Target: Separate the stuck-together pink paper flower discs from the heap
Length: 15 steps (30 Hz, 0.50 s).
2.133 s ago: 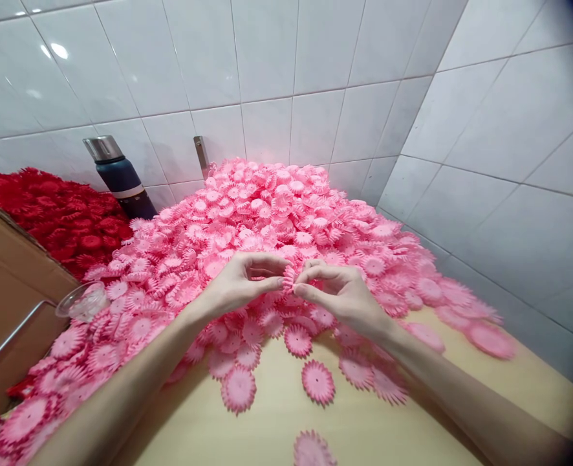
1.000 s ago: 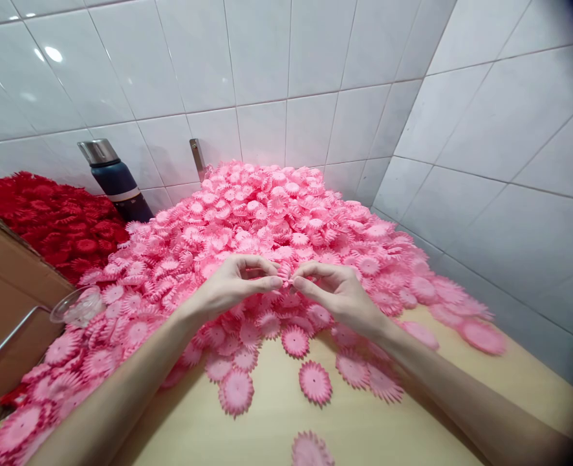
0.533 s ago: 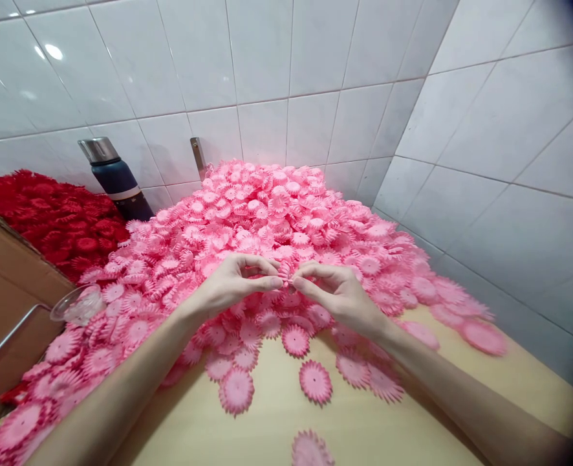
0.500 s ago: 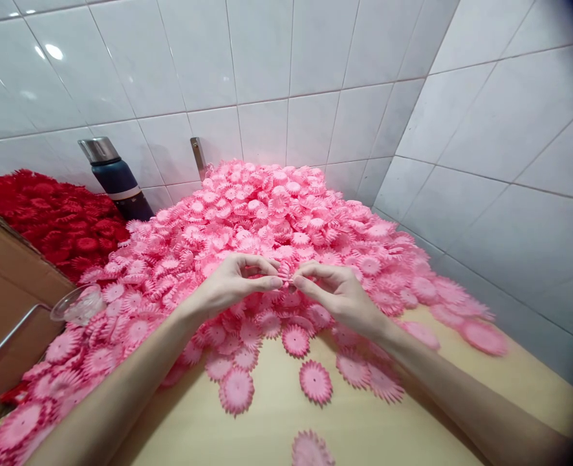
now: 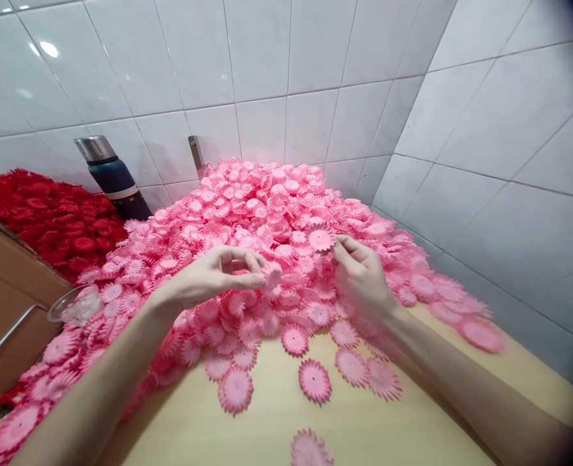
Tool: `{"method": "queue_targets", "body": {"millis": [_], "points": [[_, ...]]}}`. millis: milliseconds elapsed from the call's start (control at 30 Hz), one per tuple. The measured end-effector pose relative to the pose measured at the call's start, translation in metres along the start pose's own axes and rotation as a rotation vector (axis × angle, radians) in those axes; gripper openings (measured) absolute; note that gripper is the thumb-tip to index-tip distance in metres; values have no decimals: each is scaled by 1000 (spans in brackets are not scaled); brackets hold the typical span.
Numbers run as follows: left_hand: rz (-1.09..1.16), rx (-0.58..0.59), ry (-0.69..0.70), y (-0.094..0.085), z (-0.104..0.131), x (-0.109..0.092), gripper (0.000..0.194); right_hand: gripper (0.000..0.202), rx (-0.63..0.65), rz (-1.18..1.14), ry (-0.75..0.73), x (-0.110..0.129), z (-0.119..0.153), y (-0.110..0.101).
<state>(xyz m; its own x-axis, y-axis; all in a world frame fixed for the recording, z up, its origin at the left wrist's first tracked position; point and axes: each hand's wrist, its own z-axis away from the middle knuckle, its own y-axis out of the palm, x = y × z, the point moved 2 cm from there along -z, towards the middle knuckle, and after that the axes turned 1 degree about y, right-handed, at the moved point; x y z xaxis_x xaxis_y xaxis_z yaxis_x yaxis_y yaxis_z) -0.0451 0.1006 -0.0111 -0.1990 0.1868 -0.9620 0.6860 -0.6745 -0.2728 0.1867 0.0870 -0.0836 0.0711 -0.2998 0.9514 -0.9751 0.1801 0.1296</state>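
Observation:
Between the thumb and fingers of my left hand [image 5: 218, 275] is a small pink petal disc [image 5: 272, 276], seen tilted and slightly blurred. My right hand [image 5: 364, 275] pinches another pink petal disc [image 5: 321, 239] by its edge, its flat face toward me. The two hands are apart, both over the front of a large heap of pink petal discs [image 5: 248, 207] with toothed edges and small centre holes. Loose discs lie in front of the heap, among them a darker-rimmed disc [image 5: 314, 380] below the hands.
The pale wooden table [image 5: 267, 421] runs up to tiled walls [image 5: 315, 52]. At the left are a red petal heap [image 5: 48, 220], a dark blue flask [image 5: 114, 181], a clear plastic container [image 5: 80, 305] and a cardboard box [image 5: 10, 285]. A metal strip [image 5: 195, 154] leans on the wall.
My hands were together at one cluster of pink petals. They have moved apart, the right one up and to the right, and each now holds a disc.

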Motion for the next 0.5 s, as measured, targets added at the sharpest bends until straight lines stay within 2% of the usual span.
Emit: {"method": "queue_targets", "body": {"millis": [67, 167, 267, 333, 367, 500], "points": [[-106, 188, -63, 3, 3, -3, 11, 21, -33, 13, -44, 0, -1, -1], [-268, 429, -157, 13, 6, -1, 15, 16, 15, 91, -128, 2, 4, 4], [-368, 515, -179, 23, 7, 1, 23, 15, 85, 182, -172, 3, 12, 11], [-356, 465, -179, 26, 5, 2, 25, 14, 138, 223, -212, 3, 17, 14], [-332, 383, -173, 25, 4, 2, 25, 13, 171, 237, -236, 3, 18, 15], [-152, -95, -72, 17, -2, 6, 28, 15, 306, 301, -305, 6, 22, 19]]}}
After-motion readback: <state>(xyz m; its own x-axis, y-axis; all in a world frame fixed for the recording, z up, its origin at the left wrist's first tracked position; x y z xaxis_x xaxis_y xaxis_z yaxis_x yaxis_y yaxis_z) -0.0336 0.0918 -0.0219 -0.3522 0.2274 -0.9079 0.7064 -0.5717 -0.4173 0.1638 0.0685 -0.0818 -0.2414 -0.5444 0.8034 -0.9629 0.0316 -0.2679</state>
